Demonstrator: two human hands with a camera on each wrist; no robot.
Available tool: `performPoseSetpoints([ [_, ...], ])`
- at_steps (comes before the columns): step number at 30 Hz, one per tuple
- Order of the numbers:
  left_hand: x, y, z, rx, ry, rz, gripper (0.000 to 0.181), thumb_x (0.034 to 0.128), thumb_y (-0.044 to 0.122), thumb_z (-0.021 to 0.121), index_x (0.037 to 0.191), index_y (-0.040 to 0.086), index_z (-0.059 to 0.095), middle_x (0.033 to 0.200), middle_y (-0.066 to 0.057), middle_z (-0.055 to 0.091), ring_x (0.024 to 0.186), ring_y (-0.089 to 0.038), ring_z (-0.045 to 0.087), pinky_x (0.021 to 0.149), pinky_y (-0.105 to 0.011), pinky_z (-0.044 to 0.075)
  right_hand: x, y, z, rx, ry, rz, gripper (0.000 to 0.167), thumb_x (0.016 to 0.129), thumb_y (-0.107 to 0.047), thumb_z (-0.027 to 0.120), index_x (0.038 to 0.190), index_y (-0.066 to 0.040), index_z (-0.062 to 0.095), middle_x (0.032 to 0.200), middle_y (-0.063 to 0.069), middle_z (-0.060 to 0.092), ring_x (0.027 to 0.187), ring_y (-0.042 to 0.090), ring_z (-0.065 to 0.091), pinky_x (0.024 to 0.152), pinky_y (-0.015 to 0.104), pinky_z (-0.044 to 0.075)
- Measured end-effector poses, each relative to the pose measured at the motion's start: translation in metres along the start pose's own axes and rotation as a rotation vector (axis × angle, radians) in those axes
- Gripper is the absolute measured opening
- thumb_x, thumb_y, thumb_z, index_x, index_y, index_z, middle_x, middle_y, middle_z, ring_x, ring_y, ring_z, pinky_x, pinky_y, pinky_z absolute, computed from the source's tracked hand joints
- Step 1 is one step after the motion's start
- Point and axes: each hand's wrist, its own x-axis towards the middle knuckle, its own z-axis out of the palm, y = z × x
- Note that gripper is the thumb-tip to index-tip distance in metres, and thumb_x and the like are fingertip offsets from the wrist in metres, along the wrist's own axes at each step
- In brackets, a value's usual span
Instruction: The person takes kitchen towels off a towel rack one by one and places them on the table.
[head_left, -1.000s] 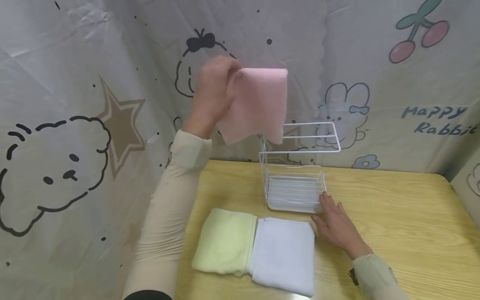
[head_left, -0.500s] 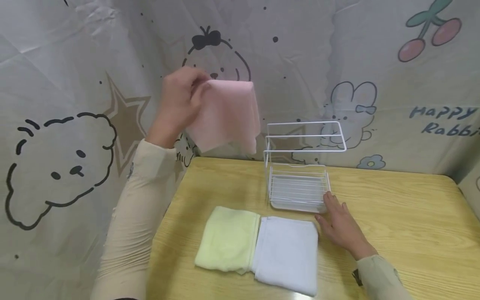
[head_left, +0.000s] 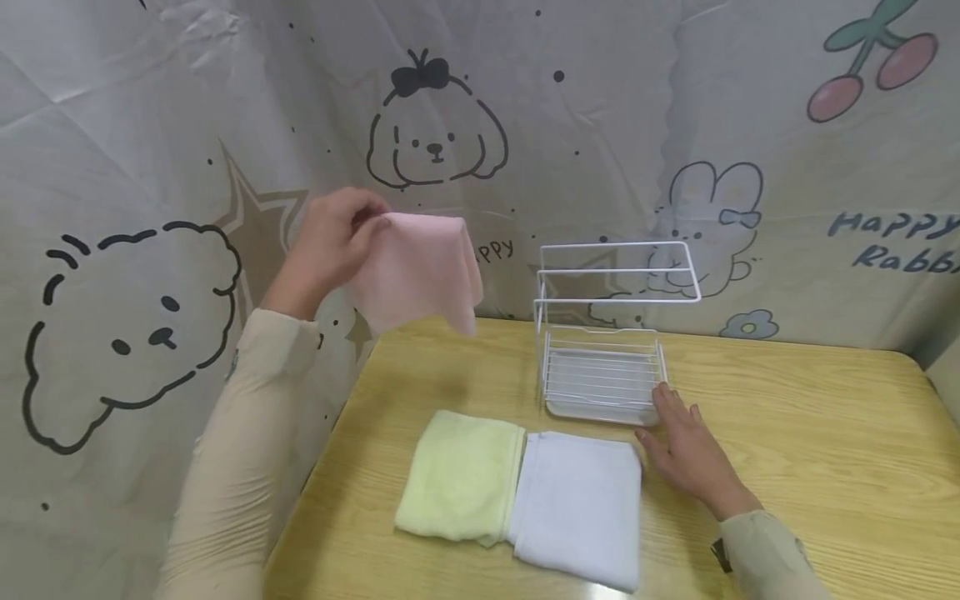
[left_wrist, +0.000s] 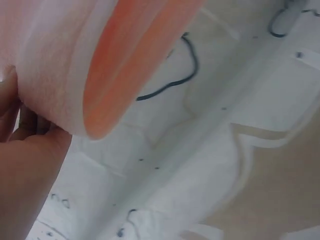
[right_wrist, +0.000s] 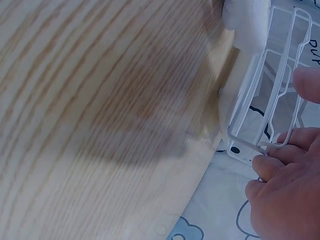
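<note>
A folded pink towel (head_left: 420, 267) hangs from my raised left hand (head_left: 330, 246), which pinches its upper edge between thumb and fingers. In the left wrist view, the folded pink towel (left_wrist: 55, 65) droops open in layers above the thumb. My right hand (head_left: 690, 454) touches the right side of a white wire rack (head_left: 600, 410) with extended fingers. The right wrist view has those fingers against the rack's wire, with the thumb apart. A folded yellow towel (head_left: 461, 475) and a folded pale white towel (head_left: 577, 508) lie side by side in front of the rack.
The rack stands near the back of a wooden table (head_left: 810, 433), with two long wire arms above its slatted base tray. A printed curtain (head_left: 600, 108) hangs behind the table and down the left side.
My left hand has carried the pink towel leftward from above the rack, then downward. My right hand stays at the rack's side. The view has shifted slightly.
</note>
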Motion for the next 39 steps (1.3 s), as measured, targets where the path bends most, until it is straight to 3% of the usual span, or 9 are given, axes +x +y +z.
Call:
performPoseSetpoints([
  [8,-0.021,-0.039,0.014,-0.019,-0.108,-0.085,0.014,0.0992,0.006,0.063,0.107,-0.004,0.071,0.104,-0.020,0.068,0.088,-0.032,0.060,0.078,-0.049,0.053,0.000,0.002,-0.002,-0.006,0.000,0.002,0.073,0.103,-0.030,0.057,0.152,0.013,0.023,0.158,0.032,0.021,0.144,0.051,0.022,0.117,0.064,0.012],
  [13,-0.035,-0.066,0.024,-0.023,-0.124,-0.066,0.013,0.0974,0.004,0.065,0.102,-0.005,0.073,0.101,-0.022,0.071,0.085,-0.033,0.063,0.077,-0.049,0.053,0.000,0.001,-0.003,-0.005,-0.009,0.009,0.073,0.103,-0.029,0.057,0.152,0.013,0.023,0.158,0.032,0.021,0.143,0.051,0.022,0.116,0.065,0.013],
  [17,-0.049,-0.085,0.032,-0.033,-0.169,-0.091,0.013,0.0968,0.003,0.066,0.103,-0.005,0.074,0.103,-0.023,0.071,0.089,-0.034,0.064,0.079,-0.050,0.053,0.001,0.000,-0.003,-0.013,-0.009,0.007,0.072,0.103,-0.029,0.057,0.151,0.013,0.024,0.158,0.033,0.021,0.143,0.051,0.023,0.115,0.065,0.014],
  [29,-0.080,-0.126,0.061,-0.074,-0.332,-0.133,0.010,0.0940,0.000,0.068,0.099,-0.004,0.076,0.096,-0.019,0.072,0.086,-0.030,0.064,0.077,-0.045,0.054,0.002,0.001,-0.002,-0.004,-0.016,0.014,0.073,0.103,-0.028,0.058,0.152,0.013,0.023,0.158,0.034,0.020,0.144,0.051,0.021,0.115,0.066,0.013],
  [36,-0.100,-0.147,0.080,-0.132,-0.354,-0.085,0.008,0.0899,-0.006,0.070,0.093,-0.003,0.076,0.095,-0.018,0.073,0.088,-0.034,0.067,0.081,-0.050,0.055,0.002,0.000,-0.001,0.000,-0.005,0.014,0.074,0.102,-0.028,0.059,0.152,0.014,0.023,0.157,0.034,0.020,0.143,0.052,0.022,0.115,0.066,0.013],
  [39,-0.109,-0.154,0.085,-0.131,-0.374,-0.118,0.008,0.0904,-0.004,0.070,0.095,-0.003,0.076,0.097,-0.018,0.074,0.090,-0.034,0.068,0.082,-0.049,0.056,0.002,-0.002,-0.001,0.004,-0.011,0.017,0.074,0.102,-0.028,0.059,0.152,0.014,0.023,0.158,0.034,0.019,0.143,0.052,0.021,0.115,0.066,0.012],
])
